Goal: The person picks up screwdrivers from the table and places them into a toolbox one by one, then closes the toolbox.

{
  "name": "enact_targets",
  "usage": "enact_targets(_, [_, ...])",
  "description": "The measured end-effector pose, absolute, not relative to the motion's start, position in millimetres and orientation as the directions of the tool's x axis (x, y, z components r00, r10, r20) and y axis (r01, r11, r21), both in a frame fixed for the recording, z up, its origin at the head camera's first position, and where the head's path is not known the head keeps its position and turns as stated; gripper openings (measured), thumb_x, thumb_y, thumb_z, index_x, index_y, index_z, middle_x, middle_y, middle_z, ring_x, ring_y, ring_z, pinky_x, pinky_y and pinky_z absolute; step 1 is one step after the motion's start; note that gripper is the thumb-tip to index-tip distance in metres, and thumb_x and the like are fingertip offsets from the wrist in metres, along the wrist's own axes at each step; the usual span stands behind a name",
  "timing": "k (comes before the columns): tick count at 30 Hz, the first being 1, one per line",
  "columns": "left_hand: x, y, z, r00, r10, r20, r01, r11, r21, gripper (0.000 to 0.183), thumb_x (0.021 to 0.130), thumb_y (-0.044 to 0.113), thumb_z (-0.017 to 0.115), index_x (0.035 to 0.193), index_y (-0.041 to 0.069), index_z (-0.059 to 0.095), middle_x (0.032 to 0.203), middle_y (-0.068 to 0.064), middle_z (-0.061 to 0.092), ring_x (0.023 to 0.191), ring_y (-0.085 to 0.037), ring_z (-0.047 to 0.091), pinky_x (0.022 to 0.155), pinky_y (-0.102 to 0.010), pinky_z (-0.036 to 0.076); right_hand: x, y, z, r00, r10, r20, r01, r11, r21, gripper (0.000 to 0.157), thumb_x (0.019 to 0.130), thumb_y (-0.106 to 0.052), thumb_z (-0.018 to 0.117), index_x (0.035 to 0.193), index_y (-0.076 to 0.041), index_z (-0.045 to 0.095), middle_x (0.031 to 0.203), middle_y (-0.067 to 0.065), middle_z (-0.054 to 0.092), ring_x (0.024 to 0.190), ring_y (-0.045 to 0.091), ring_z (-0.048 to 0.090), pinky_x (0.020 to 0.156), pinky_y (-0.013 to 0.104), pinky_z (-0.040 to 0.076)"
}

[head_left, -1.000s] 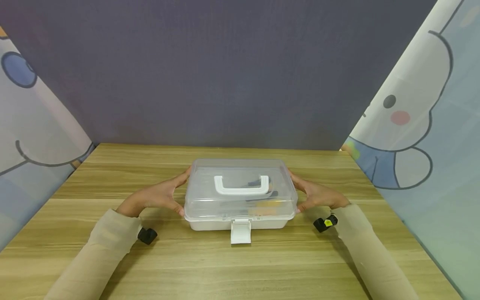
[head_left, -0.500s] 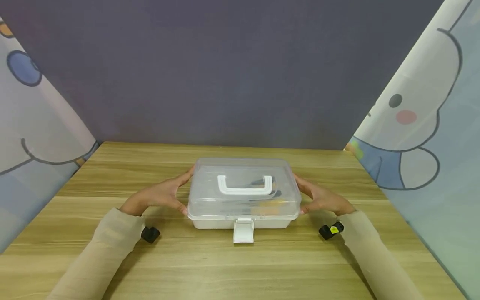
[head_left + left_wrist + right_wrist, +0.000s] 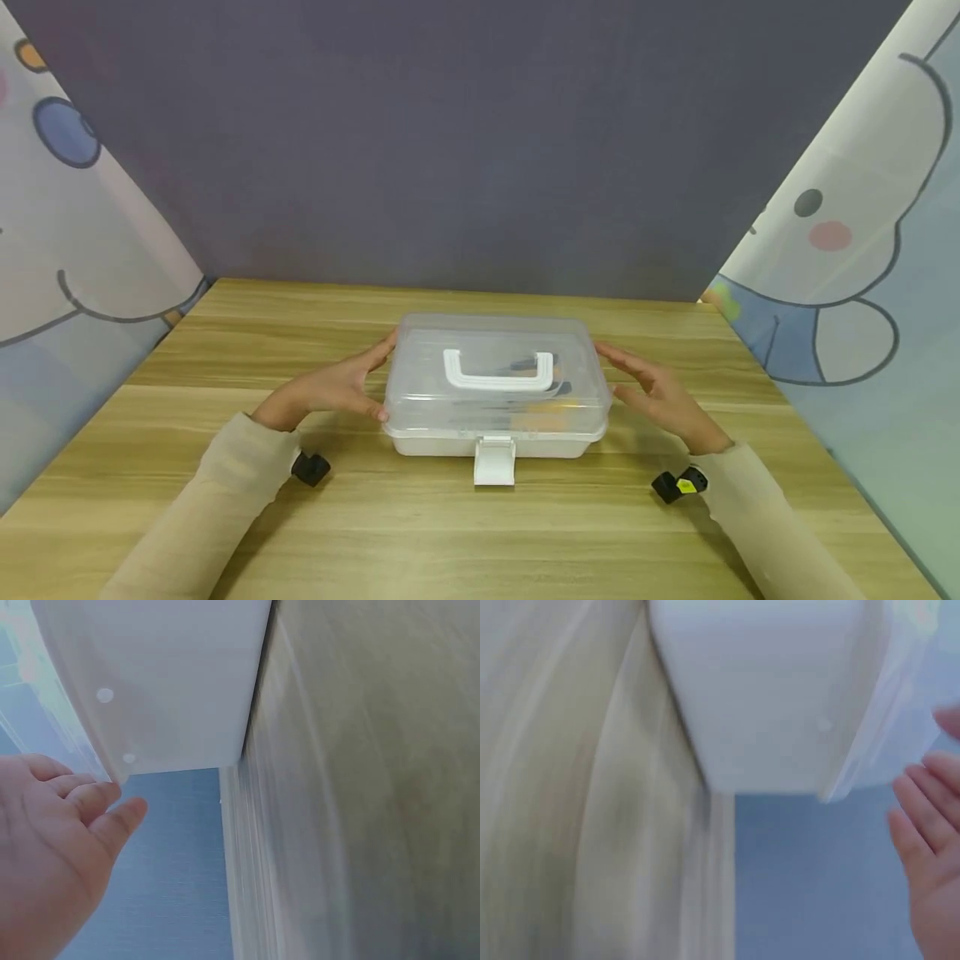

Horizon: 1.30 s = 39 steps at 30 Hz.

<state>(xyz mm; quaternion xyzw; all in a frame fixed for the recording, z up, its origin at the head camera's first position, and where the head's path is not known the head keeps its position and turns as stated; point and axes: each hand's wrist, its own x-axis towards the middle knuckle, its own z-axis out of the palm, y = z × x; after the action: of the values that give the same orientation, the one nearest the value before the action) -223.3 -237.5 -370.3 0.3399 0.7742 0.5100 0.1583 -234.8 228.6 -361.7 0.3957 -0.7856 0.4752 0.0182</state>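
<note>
A plastic toolbox (image 3: 423, 444) with a clear lid (image 3: 450, 408) and white base sits on the table. Its white carrying handle (image 3: 498, 382) lies flat on the lid, and the white front latch (image 3: 494, 462) hangs down unfastened. Dark and orange-yellow items (image 3: 551, 415) show blurred through the lid. My left hand (image 3: 337, 387) spans the box's left end, thumb at the front corner and fingers at the back; in the left wrist view its fingertips touch the lid's rim. My right hand (image 3: 667, 400) is beside the right end, its fingers extended and apart from the box in the right wrist view.
The wood-grain table (image 3: 420, 542) extends around the box. A dark grey panel (image 3: 465, 150) rises behind it. Cartoon-printed curtains (image 3: 847, 333) flank both sides. A small black device sits on each wrist.
The right hand has drawn back from the box's right end, toward the lower right. The left hand stays at the left end. The whole head view has shifted slightly.
</note>
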Motion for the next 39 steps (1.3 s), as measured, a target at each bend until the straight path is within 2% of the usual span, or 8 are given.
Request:
enact_targets(4, [-223, -237, -370, -0.713, 0.694, 0.097, 0.356, 0.241, 0.903, 0.127, 0.066, 0.041, 0.085, 0.151, 0.030, -0.009, 0.158, -0.004, -0.012, 0.141, -0.042, -0.004, 0.103, -0.071, 0.002, -224, 218, -354, -0.694, -0.428, 0.579, -0.712, 0.288, -0.640, 0.045, 0.084, 0.018, 0.056, 0.127, 0.006, 0.055, 0.131, 0.015, 0.056, 0.124, 0.005, 0.047, 0.101, 0.016, 0.037])
enact_targets(10, [-223, -236, -367, -0.708, 0.700, 0.093, 0.347, 0.231, 0.909, 0.129, 0.065, 0.036, 0.086, 0.151, 0.028, -0.009, 0.157, -0.004, -0.014, 0.141, -0.039, -0.006, 0.104, -0.070, 0.000, -210, 203, -342, -0.552, -0.314, 0.773, -0.831, 0.291, -0.475, 0.042, 0.072, 0.025, 0.061, 0.112, 0.013, 0.062, 0.118, 0.013, 0.064, 0.114, 0.011, 0.057, 0.095, 0.020, 0.044])
enact_targets(13, [-223, -235, -366, -0.709, 0.700, 0.088, 0.347, 0.238, 0.907, 0.129, 0.066, 0.032, 0.087, 0.151, 0.028, -0.009, 0.157, -0.005, -0.014, 0.141, -0.041, -0.005, 0.103, -0.071, 0.000, -205, 198, -339, -0.499, -0.306, 0.811, -0.861, 0.278, -0.425, 0.031, 0.075, 0.016, 0.065, 0.107, 0.015, 0.064, 0.114, 0.011, 0.066, 0.112, 0.011, 0.059, 0.093, 0.020, 0.045])
enact_targets(15, [-223, -235, -365, -0.714, 0.695, 0.082, 0.343, 0.245, 0.907, 0.129, 0.066, 0.029, 0.087, 0.151, 0.028, -0.009, 0.157, -0.004, -0.013, 0.141, -0.041, -0.005, 0.103, -0.071, 0.000, -201, 195, -338, -0.472, -0.314, 0.824, -0.875, 0.276, -0.397, 0.025, 0.083, 0.002, 0.067, 0.105, 0.014, 0.065, 0.113, 0.009, 0.067, 0.110, 0.009, 0.059, 0.092, 0.019, 0.045])
enact_targets(19, [-223, -235, -364, -0.728, 0.683, 0.063, 0.331, 0.270, 0.904, 0.128, 0.065, 0.025, 0.087, 0.151, 0.031, -0.008, 0.157, -0.004, -0.013, 0.141, -0.042, -0.003, 0.104, -0.070, 0.002, -194, 187, -332, -0.383, -0.379, 0.842, -0.922, 0.207, -0.327, 0.036, 0.091, -0.021, 0.065, 0.102, 0.013, 0.066, 0.111, 0.009, 0.068, 0.108, 0.009, 0.060, 0.091, 0.018, 0.046])
enact_targets(28, [-223, -235, -367, -0.725, 0.685, 0.074, 0.342, 0.264, 0.902, 0.127, 0.066, 0.028, 0.087, 0.151, 0.032, -0.008, 0.158, -0.003, -0.012, 0.141, -0.042, -0.002, 0.104, -0.071, 0.003, -178, 163, -323, -0.143, -0.486, 0.862, -0.988, 0.023, -0.151, 0.026, 0.092, -0.013, 0.062, 0.102, 0.010, 0.067, 0.104, 0.016, 0.068, 0.106, 0.015, 0.061, 0.094, 0.021, 0.045])
enact_targets(34, [-222, -236, -366, -0.724, 0.685, 0.080, 0.360, 0.276, 0.891, 0.126, 0.067, 0.030, 0.086, 0.151, 0.030, -0.008, 0.158, -0.005, -0.011, 0.141, -0.038, -0.003, 0.104, -0.070, 0.005, -169, 152, -319, -0.041, -0.518, 0.854, -0.994, -0.064, -0.086, 0.022, 0.092, -0.009, 0.061, 0.103, 0.008, 0.067, 0.099, 0.018, 0.067, 0.094, 0.023, 0.063, 0.089, 0.023, 0.048])
enact_targets(39, [-222, -236, -365, -0.721, 0.687, 0.093, 0.379, 0.279, 0.883, 0.127, 0.067, 0.031, 0.086, 0.151, 0.028, -0.008, 0.158, -0.007, -0.011, 0.141, -0.035, -0.005, 0.106, -0.068, 0.006, -168, 146, -324, -0.011, -0.558, 0.829, -0.988, -0.119, -0.093, 0.020, 0.092, -0.007, 0.059, 0.105, 0.007, 0.066, 0.096, 0.019, 0.065, 0.086, 0.027, 0.062, 0.084, 0.025, 0.050])
